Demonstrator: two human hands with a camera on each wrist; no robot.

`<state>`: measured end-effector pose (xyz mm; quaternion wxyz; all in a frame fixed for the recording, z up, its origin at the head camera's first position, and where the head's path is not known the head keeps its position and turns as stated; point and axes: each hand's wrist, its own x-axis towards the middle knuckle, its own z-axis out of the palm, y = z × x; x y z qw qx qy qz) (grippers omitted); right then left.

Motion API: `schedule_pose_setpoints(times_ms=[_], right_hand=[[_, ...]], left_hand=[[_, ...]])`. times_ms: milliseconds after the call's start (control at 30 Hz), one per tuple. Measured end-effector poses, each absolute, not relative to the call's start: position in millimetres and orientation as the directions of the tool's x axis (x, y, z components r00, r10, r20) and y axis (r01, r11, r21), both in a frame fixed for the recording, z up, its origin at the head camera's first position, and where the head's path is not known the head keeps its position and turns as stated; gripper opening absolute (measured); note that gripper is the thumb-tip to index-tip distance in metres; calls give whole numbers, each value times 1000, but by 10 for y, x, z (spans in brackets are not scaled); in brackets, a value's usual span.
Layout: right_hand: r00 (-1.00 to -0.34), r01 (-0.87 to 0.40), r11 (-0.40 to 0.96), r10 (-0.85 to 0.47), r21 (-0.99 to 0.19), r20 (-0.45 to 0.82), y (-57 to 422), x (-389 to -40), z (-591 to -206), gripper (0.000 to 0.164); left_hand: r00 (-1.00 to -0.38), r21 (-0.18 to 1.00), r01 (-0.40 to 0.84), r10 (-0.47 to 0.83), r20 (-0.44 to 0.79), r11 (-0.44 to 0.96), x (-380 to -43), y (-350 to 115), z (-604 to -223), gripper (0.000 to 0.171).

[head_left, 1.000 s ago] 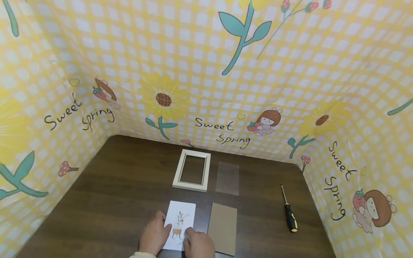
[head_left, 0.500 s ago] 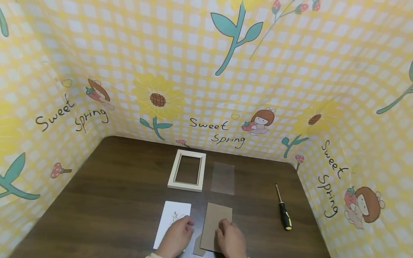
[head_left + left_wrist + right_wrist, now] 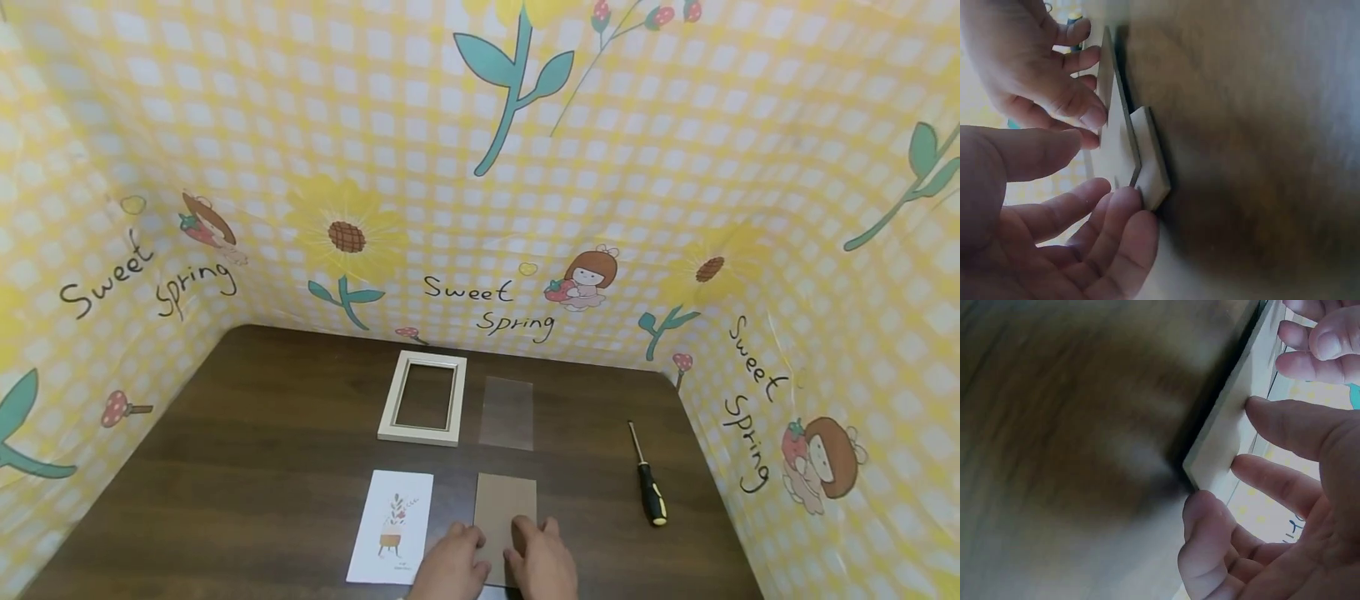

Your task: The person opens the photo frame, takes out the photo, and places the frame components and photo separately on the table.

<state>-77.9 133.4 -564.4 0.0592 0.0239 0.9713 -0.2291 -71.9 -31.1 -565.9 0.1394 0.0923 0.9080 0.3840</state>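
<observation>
A brown backing board (image 3: 504,508) lies near the front of the table. My right hand (image 3: 543,562) holds it at the right edge, with the thumb (image 3: 1291,428) on its face and curled fingers at its near corner. My left hand (image 3: 453,567) touches the left side with relaxed fingertips. In the left wrist view, a second tan piece (image 3: 1150,165) sticks out beneath the board (image 3: 1115,147). Left of the hands lies a white card (image 3: 390,525) printed with a potted plant.
Behind the card lies a cream picture frame (image 3: 390,417), with a clear sheet (image 3: 507,412) to its right. A screwdriver (image 3: 649,483) with a black and yellow handle rests at the right. Checked cloth (image 3: 450,208) walls in the dark wooden table (image 3: 262,467).
Both hands have left the printed card. First the right, then the left has moved right to the backing board, which has shifted slightly. The head view has turned a little right.
</observation>
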Motion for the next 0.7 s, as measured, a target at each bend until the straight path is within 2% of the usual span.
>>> schedule_pose_setpoints(times_ms=[300,433,567,700], right_hand=[[-990,73,886,9,-458,-141,1313,-864,-5687,43],[-989,63,888,-5,-455,-146,1339,-915,-5684,40],[-999,2,890,-20,-456,-44,1389,-967,-5702,40],[-991,-87,895,-35,-436,126,1433,-1063,-5709,42]], left_hand=[[-938,717,63,286,-194,694,-785,-352,-5740,26],[-941,729,76,290,-173,680,-841,-381,-5747,21],[-954,659,254,295,52,708,-928,-513,-5730,15],[-912,463,406,319,258,788,-1162,-749,-5665,21]])
